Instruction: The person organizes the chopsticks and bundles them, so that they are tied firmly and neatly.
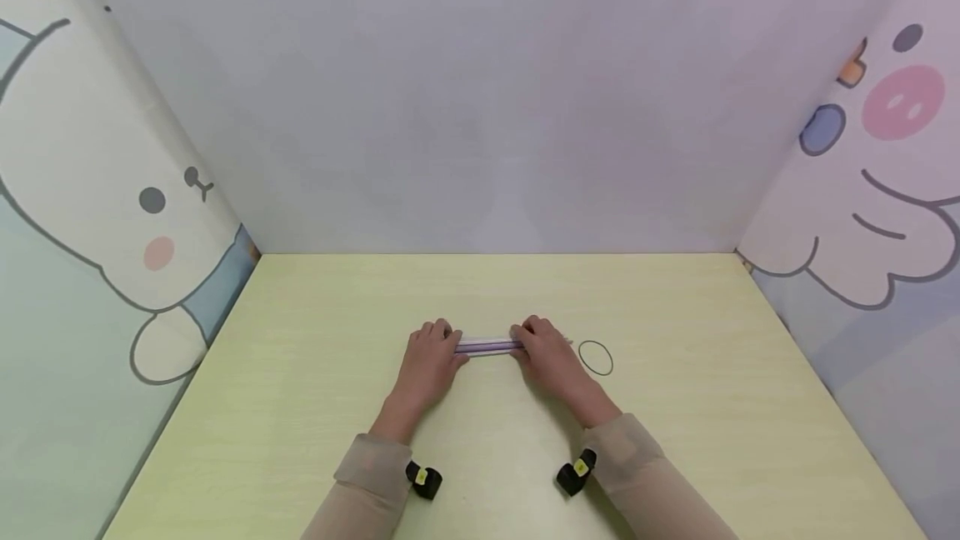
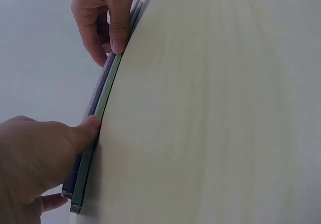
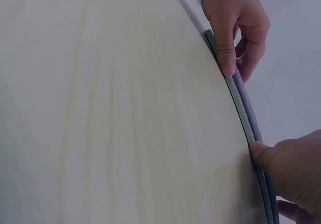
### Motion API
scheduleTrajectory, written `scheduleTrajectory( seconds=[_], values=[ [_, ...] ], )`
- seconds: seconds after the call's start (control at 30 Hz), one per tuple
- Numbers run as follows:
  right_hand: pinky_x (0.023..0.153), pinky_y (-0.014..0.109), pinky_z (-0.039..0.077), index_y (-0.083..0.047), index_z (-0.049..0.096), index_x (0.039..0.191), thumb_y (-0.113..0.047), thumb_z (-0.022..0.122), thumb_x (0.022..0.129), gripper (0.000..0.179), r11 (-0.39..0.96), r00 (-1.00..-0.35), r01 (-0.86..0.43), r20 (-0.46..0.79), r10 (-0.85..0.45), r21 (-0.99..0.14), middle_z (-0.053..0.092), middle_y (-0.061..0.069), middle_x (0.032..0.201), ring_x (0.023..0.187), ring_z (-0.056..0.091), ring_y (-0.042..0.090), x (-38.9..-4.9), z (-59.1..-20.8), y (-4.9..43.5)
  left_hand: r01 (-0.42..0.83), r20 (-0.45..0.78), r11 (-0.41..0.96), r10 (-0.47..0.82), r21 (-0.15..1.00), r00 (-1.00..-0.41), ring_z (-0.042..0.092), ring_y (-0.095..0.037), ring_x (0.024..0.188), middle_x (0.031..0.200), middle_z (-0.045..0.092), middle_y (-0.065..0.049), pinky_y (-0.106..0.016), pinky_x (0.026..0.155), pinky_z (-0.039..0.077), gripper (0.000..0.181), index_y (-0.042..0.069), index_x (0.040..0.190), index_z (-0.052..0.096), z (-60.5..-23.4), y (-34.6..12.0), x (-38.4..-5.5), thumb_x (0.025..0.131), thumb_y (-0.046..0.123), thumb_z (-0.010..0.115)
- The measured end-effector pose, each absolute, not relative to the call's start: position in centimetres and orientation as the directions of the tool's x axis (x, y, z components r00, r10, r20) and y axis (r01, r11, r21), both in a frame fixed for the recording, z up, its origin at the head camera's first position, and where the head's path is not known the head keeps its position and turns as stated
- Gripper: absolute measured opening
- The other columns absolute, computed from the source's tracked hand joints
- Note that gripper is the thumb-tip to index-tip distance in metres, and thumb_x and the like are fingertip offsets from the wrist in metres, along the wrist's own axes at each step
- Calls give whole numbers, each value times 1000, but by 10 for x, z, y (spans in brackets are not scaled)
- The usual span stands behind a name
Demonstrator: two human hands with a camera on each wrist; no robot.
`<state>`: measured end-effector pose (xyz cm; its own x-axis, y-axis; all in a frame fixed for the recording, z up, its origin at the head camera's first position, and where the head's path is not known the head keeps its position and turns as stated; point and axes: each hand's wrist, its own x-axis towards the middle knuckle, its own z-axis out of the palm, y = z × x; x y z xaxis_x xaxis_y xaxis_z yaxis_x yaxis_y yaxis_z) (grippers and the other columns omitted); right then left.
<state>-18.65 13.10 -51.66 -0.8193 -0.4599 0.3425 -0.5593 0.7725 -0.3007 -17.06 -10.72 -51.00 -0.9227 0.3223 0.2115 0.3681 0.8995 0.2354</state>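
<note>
Left hand (image 1: 430,363) and right hand (image 1: 549,358) pinch slender purple and green sticks (image 2: 107,86) near a thin dark ring (image 1: 580,352).

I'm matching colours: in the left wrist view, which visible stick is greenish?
The right one. The greenish stick lies right of the purplish stick, which looks darker.

Passage near, walls (image 1: 480,107) on three sides
Between the wrist cameras (image 1: 426,482) the desk (image 1: 495,423) gives passage until sticks (image 1: 487,347), spanning left hand (image 1: 429,359) to right hand (image 1: 551,359), block it; a thin dark loop (image 1: 612,367) lies beside the right hand.
</note>
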Motion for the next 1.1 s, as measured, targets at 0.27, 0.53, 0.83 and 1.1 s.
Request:
scheduleTrajectory(
  seconds=[0.27, 0.53, 0.83, 1.1],
  values=[
    [71, 37, 47, -8, 71, 100, -14, 78, 89, 15, 775, -810, -570, 341, -476, -274, 61, 7, 97, 83, 53, 23, -189, -514, 130, 407, 278, 867, 332, 285, -901, 58, -27, 100, 110, 61, -8, -45, 93, 46, 27, 6, 111, 71, -510, -107, -171, 90, 23, 76],
    [70, 40, 47, -8, 75, 99, -15, 79, 88, 14, 765, -800, -585, 348, -489, -269, 62, 7, 93, 80, 54, 24, -189, -516, 131, 414, 285, 859, 334, 302, -899, 55, -24, 89, 102, 59, -6, -38, 78, 47, 19, 6, 102, 70, -512, -106, -172, 90, 19, 77],
    [67, 39, 47, -11, 77, 95, -18, 81, 85, 12, 770, -798, -585, 351, -489, -256, 61, 4, 86, 74, 52, 21, -191, -513, 130, 423, 325, 860, 329, 285, -887, 61, -25, 92, 100, 67, -4, -41, 82, 50, 22, 8, 105, 72, -515, -108, -173, 87, 18, 79],
    [68, 35, 50, -13, 79, 93, -16, 82, 84, 10, 769, -806, -577, 342, -482, -276, 64, 4, 87, 75, 56, 21, -190, -511, 128, 405, 318, 865, 311, 296, -896, 55, -21, 88, 97, 60, -3, -36, 78, 49, 24, 6, 105, 74, -514, -108, -173, 85, 17, 81]
  ],
)
